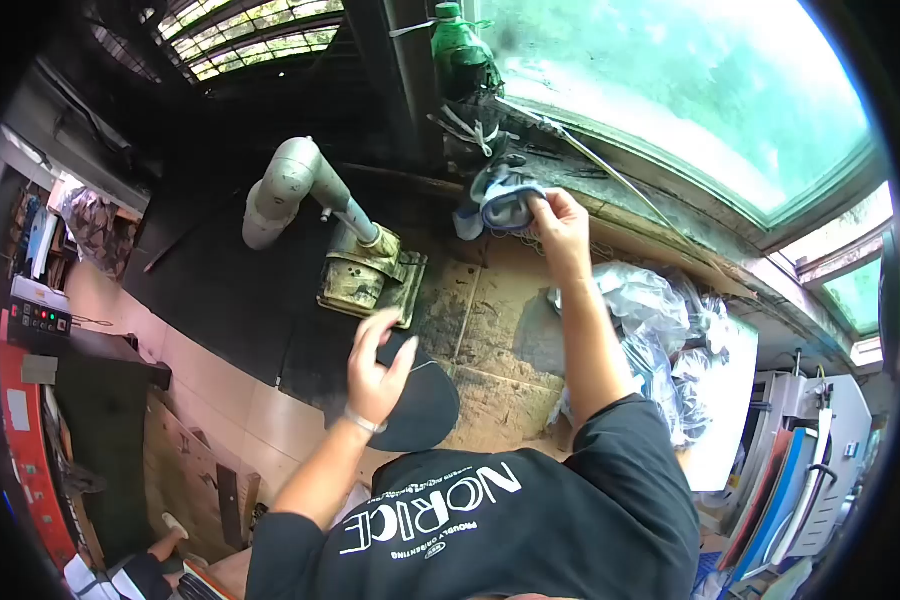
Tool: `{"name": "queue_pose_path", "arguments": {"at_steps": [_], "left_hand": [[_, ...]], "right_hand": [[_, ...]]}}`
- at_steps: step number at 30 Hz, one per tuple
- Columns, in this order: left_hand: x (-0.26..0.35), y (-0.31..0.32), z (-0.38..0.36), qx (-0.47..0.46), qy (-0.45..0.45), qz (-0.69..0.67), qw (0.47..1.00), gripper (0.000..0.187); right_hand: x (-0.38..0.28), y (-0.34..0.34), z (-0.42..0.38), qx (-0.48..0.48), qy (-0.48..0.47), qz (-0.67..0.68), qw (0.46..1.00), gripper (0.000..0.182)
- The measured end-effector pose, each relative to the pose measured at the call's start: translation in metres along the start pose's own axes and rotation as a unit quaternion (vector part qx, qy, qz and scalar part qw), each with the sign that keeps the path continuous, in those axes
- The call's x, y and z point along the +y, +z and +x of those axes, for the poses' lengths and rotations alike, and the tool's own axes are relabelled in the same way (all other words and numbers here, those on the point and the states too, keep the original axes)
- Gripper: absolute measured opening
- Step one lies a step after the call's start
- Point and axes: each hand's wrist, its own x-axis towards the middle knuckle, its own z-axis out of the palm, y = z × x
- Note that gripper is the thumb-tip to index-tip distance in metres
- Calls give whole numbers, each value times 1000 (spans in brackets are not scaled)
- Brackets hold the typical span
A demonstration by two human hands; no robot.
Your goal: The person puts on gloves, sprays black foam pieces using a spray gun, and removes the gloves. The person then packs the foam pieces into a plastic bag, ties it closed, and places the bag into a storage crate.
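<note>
We see the right hand [562, 222] with fingers closed on a crumpled blue-grey cloth [498, 200] below the green plastic bottle [462, 58], while the left hand [375, 370] pinches a black cap [420, 405].

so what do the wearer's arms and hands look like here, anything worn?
Both hands are bare, no gloves. The left hand has a thin silver-coloured band at the wrist. The right hand shows nothing on hand or wrist. Both arms are bare up to short black sleeves of a T-shirt with white lettering.
</note>
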Motion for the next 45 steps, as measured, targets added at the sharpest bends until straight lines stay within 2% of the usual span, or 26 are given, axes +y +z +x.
{"name": "queue_pose_path", "arguments": {"at_steps": [1,3,5,7,10,12,13,15,16,17,19,21,23,25,26,27,29,30,33,35,36,38,40,41,43,45], "left_hand": [[1,-3,-3,-7,-4,2,1000,50],[60,41,62,31,137,-30,990,50],[83,56,100,40,160,-24,986,42],[89,56,128,-106,53,27,993,31],[73,57,140,-173,46,-47,983,22],[76,52,135,-236,-49,-101,965,22],[82,50,131,-261,-116,-140,948,23],[73,54,126,-263,-122,-150,945,23],[68,55,124,-263,-123,-153,945,23],[65,56,121,-249,-119,-141,951,23],[65,54,114,-235,-121,-150,953,24],[63,52,110,-195,-137,-173,956,23],[51,53,110,-146,-109,-147,972,22],[30,57,112,-77,-38,-74,994,20],[27,61,105,-65,-74,-127,987,17],[28,64,96,-31,-11,-94,995,17],[39,67,78,-23,47,-86,995,17],[42,69,69,-44,62,-94,993,15],[54,73,42,-75,152,-16,985,10],[48,83,27,-85,116,-19,989,10],[36,92,19,-94,106,-31,989,10],[27,97,4,-121,81,-93,985,10],[27,85,-4,-147,121,-82,978,10],[26,80,-9,-158,139,-75,975,10],[23,83,-26,-140,220,-59,964,11],[24,82,-40,-151,270,-22,951,13]], "right_hand": [[-22,-1,-3,-37,-3,-26,999,14],[-75,-28,8,-124,-13,-96,987,17],[-100,-21,-6,-165,15,-154,974,17],[-110,-19,-20,-178,10,-163,970,18],[-118,-30,-30,-168,22,-156,973,16],[-116,-39,-35,-159,22,-187,969,17],[-113,-41,-39,-143,-12,-222,964,18],[-116,-37,-47,-117,-82,-292,946,20],[-122,-30,-57,-34,-244,-360,900,24],[-134,-26,-63,-36,-357,-411,838,26],[-154,-11,-83,-179,-375,-472,778,27],[-142,3,-92,-206,-408,-565,687,24],[-119,7,-94,-312,-452,-537,640,20],[-116,15,-111,-398,-425,-438,685,23],[-118,19,-118,-402,-345,-449,720,26],[-119,22,-124,-402,-260,-457,750,29],[-107,23,-120,-299,-141,-570,752,43],[-105,20,-120,-300,-90,-636,706,48],[-87,27,-144,-401,-42,-704,585,27],[-64,32,-175,-461,-216,-642,574,17],[-72,31,-185,-467,-218,-617,594,18],[-66,22,-180,-457,70,-440,770,18],[-44,-8,-169,-366,273,-297,839,20],[-13,-16,-182,-197,328,134,914,23],[1,-11,-187,-216,208,-109,948,25],[9,15,-189,-132,183,168,960,29]]}}
